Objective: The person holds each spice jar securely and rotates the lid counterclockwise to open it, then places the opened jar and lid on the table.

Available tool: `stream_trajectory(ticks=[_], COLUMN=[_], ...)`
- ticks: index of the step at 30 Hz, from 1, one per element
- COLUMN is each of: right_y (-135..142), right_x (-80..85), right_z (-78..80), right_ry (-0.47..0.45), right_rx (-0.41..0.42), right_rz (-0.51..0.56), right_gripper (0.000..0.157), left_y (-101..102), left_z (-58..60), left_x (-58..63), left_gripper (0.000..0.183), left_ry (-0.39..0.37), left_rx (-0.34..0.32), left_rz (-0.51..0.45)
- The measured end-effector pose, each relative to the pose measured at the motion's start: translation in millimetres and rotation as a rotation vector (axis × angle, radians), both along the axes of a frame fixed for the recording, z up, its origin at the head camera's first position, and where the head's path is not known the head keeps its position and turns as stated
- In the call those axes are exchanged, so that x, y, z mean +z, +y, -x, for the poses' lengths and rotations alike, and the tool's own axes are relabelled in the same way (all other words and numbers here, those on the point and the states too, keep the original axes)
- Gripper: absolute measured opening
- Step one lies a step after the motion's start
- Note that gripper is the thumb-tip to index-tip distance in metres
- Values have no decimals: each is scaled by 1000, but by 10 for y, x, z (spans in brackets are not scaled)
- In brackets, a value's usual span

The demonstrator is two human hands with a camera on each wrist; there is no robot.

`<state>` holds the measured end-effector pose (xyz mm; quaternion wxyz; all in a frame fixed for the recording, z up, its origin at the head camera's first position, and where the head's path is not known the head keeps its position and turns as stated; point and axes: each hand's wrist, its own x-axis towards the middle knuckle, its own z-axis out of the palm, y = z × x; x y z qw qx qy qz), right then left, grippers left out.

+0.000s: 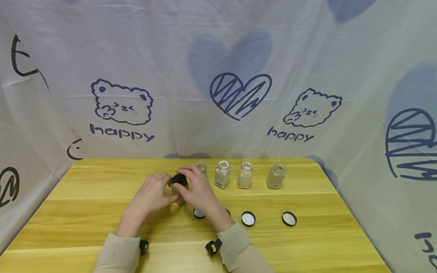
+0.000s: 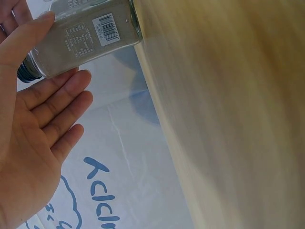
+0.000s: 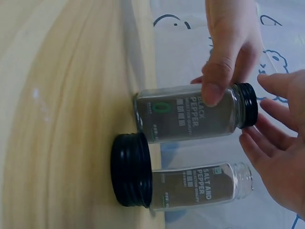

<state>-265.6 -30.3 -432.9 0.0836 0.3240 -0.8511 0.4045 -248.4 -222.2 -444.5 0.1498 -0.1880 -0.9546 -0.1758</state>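
Note:
A clear glass pepper jar [image 3: 183, 114] with a "BLACK PEPPER" label stands on the table, its black lid [image 1: 179, 179] on top. My left hand [image 1: 151, 193] grips the jar's body, the thumb across the label side and the fingers behind. Curved round the lid from the other side is my right hand [image 1: 198, 189], thumb at the near edge and fingers at the far edge. In the left wrist view the jar's barcode side [image 2: 102, 33] faces the camera.
Lidless jars [image 1: 222, 174] stand in a row along the back, one labelled "SALT AND PEPPER" [image 3: 193, 188]. In front of them lie several upturned black lids [image 1: 248, 218], one partly behind my right forearm. A printed cloth [image 1: 177, 125] hangs behind the wooden table [image 1: 92, 201].

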Motion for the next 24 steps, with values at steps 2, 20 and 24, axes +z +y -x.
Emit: stream_trajectory(ticks=[2,20,24], right_y=[-13,-55,-52], right_x=[-14,-54,-42], right_z=[-6,0,-10], right_ry=[12,65,73], right_rx=[-22,-56,-48], right_rz=[15,-37,-53], right_gripper=[40,30,29], left_y=[0,-2,-1], left_z=[0,8,7], left_x=[-1,-1,-3], left_gripper=[39,36,36], left_ry=[-2,-4,-9], left_rx=[0,-3,-2], left_rz=[0,-3,-7])
